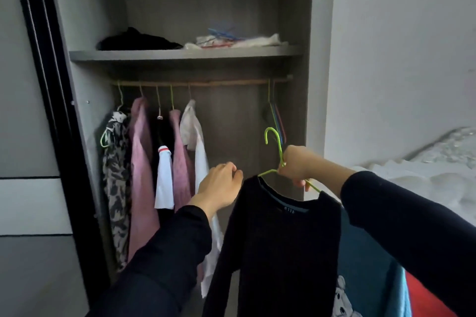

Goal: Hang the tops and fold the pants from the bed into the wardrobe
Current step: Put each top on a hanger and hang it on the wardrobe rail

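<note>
While the lime-green wire hanger [273, 145] is held below the brown wooden rail [206, 82], its hook stands upright, just in front of the bunch of empty coloured hangers [277, 121] at the rail's right end. Right hand [296, 165]: grasps the hanger's neck, under the hook. Left hand [219, 184]: fingers curled at the near shoulder of the black long-sleeved knit top [280, 239]; pinching cloth or only touching, cannot tell. Top hangs from the hanger, sleeves down, in front of the wardrobe opening.

Key relation: rail lies above and beyond both hands. Hanger's shoulder bar runs across the view, tilted down to the right. Right hand nearer the hook, so judged to do the lift.

Free stretch of rail: between the white shirt [198, 152] and the empty hangers. Judged ample.

Surroundings: grey wardrobe shelf [154, 55] above; white bedding [425, 177] to the right; teal and red cloth [373, 278] below the right arm.
</note>
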Demonstrator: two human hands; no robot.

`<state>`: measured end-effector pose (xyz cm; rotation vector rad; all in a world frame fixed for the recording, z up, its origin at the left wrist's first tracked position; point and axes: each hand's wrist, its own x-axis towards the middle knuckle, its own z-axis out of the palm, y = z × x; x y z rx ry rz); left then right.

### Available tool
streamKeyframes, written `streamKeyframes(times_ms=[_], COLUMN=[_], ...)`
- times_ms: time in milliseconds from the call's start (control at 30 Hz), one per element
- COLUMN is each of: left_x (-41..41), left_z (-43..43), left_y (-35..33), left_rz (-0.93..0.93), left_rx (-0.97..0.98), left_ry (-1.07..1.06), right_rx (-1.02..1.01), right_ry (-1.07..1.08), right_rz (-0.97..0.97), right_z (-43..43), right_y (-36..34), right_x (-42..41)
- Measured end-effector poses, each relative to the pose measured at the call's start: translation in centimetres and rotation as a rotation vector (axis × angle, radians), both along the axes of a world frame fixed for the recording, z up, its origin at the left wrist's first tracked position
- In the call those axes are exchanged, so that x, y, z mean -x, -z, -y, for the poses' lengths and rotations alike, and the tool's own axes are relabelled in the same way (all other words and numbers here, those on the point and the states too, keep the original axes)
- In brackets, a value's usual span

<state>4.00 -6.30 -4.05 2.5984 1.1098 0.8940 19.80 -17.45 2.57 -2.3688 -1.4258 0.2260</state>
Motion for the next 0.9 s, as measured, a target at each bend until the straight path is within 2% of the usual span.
streamKeyframes(times_ms=[267,500,700,900], left_x=[-3.6,-7.0,-7.6,-7.9], left_z=[-13.5,-26.3,-33.5,-40.6], left_y=[-1.6,-7.0,-11.7,-16.4], left_rz=[0.005,0.059,0.049,0.151], left_rx=[-0.041,-0.15,-0.228,-0.42], left_ry=[-0.003,-0.062,-0.112,-0.183], right_rx=[-0.046,-0.169,-0.257,-0.33], right_ry=[-0.028,-0.051,-0.065,-0.043], right_rz=[-0.007,0.043,0.076,0.097], right_z=[-15.1,-27.6,-35.6,-42.2], right_y=[-1.7,-5.9,-9.3,-12.9], right_x=[-2.0,-4.8,-6.3,-7.8])
